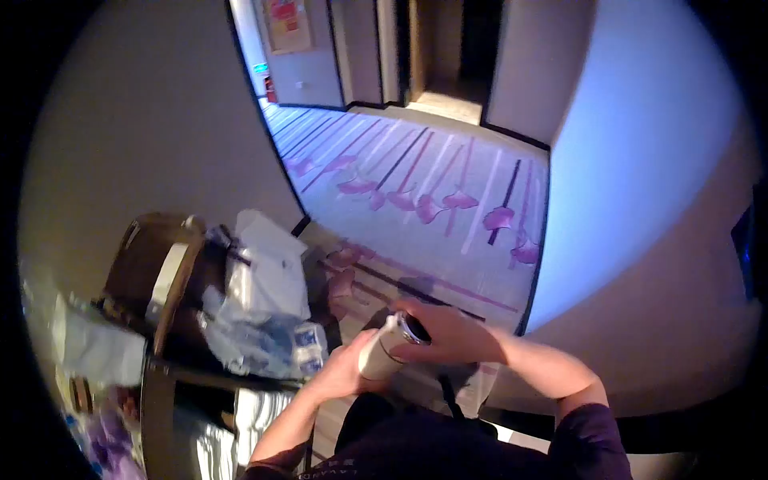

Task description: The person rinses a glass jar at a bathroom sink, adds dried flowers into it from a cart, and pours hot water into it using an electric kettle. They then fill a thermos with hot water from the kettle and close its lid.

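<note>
Left hand [342,374]: wrapped around the pale cylinder [379,357], lower centre of frame
Right hand [450,334]: gripping its rimmed top [414,326]
Cart [158,412]: lower left, bearing a plastic bag [258,339]

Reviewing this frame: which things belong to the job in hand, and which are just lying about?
In the job:
pale cylindrical container
left hand, around its body
right hand, at its dark-centred end

Apparently just lying about, untouched:
brown box
clear plastic bag
white stack
</note>
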A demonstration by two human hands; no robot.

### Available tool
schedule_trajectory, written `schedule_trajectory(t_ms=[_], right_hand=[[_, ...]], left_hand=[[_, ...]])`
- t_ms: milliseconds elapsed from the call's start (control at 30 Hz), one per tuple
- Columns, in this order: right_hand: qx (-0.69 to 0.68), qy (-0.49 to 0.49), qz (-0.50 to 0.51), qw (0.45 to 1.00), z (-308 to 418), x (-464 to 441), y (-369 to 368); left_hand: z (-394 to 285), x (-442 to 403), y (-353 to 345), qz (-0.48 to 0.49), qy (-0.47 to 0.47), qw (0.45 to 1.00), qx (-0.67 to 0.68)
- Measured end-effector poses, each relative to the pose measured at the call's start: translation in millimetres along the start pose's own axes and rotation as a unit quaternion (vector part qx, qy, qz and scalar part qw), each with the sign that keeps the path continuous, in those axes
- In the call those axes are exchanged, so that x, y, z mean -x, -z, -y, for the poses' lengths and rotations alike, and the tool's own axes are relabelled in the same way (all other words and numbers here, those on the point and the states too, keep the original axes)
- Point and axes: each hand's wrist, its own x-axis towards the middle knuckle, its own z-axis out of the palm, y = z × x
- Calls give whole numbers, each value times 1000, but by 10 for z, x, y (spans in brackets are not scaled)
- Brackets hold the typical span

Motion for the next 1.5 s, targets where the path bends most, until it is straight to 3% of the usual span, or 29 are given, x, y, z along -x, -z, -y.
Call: schedule_trajectory(t_ms=[67, 100, 200, 300, 333, 400, 467, 500, 567, 600, 633, 733, 767, 833, 900, 1000, 1033, 1100, 1167, 1200, 1233, 1267, 1300, 1333, 1367, 1400, 1467, 1500], right_hand=[[70, 97, -58, 991, -544, -92, -58], [110, 144, -84, 980, -763, -131, -40], [138, 190, -21, 972, -899, -86, 24], [172, 248, -61, 951, -990, -94, 5], [302, 224, -58, 925, -951, -95, 48], [224, 135, -52, 964, -784, 91, 303], [114, -3, -143, 983, -596, 235, 568], [57, -71, -187, 978, -564, 287, 673], [44, -140, -313, 938, -749, 328, 715], [38, -170, -377, 910, -853, 372, 706], [114, -190, -403, 888, -927, 415, 676], [2, -210, -547, 811, -1364, 631, 259], [-76, -237, -600, 760, -1398, 669, 86], [-102, -280, -617, 729, -1543, 839, -261], [-160, -262, -640, 704, -1312, 829, -377], [-223, -285, -670, 648, -1207, 916, -644], [-182, -286, -678, 653, -1153, 936, -711], [-225, -305, -694, 612, -912, 979, -811], [-225, -320, -726, 566, -980, 1132, -1260], [-250, -296, -735, 557, -919, 1179, -1434], [-258, -289, -750, 536, -859, 1260, -1621], [-267, -282, -765, 514, -800, 1349, -1836], [-261, -302, -771, 496, -635, 1429, -1958], [-282, -295, -781, 473, -533, 1525, -2158], [-286, -289, -793, 454, -419, 1629, -2358], [-288, -283, -804, 437, -296, 1726, -2562], [-256, -276, -818, 434, -172, 2011, -3083], [-279, -299, -819, 403, -11, 2166, -3287]], left_hand=[[465, -439, -59, -32, -152, 987, -36], [516, -616, -23, 37, -156, 987, -17], [697, -1094, 32, 233, -155, 960, 23], [689, -1457, 212, 365, -142, 920, 18], [768, -1597, 279, 406, -132, 904, 26], [1166, -1936, 355, 464, -100, 879, 45], [1716, -2295, 410, 500, -51, 862, 59], [2307, -2538, 266, 508, -11, 858, 74], [2703, -2678, 221, 431, 31, 900, 57], [2682, -2673, 277, 342, 29, 939, 25], [2667, -2722, 307, 250, 23, 968, -6], [3490, -3299, -14, 299, 42, 948, -96], [3561, -3577, -115, 323, 43, 934, -145], [3169, -4487, -226, 329, 37, 914, -235], [2180, -5489, -249, 257, 4, 928, -270], [500, -6576, -48, 113, -6, 973, -199], [133, -6750, 48, 78, 20, 984, -161], [-132, -6876, 103, 71, 105, 984, -121], [78, -6800, 16, 141, 195, 965, -107], [112, -6263, 35, 164, 132, 973, 90], [153, -5612, 92, 186, 68, 938, 283], [227, -5292, 9, 214, 41, 917, 334], [302, -5072, -117, 226, 45, 938, 258], [355, -4907, -308, 231, 47, 969, 69], [355, -4698, -511, 241, 33, 958, -155], [348, -4481, -715, 254, 13, 917, -306], [274, -3955, -1052, 280, -6, 853, -439], [238, -3633, -1177, 291, -6, 832, -472]])
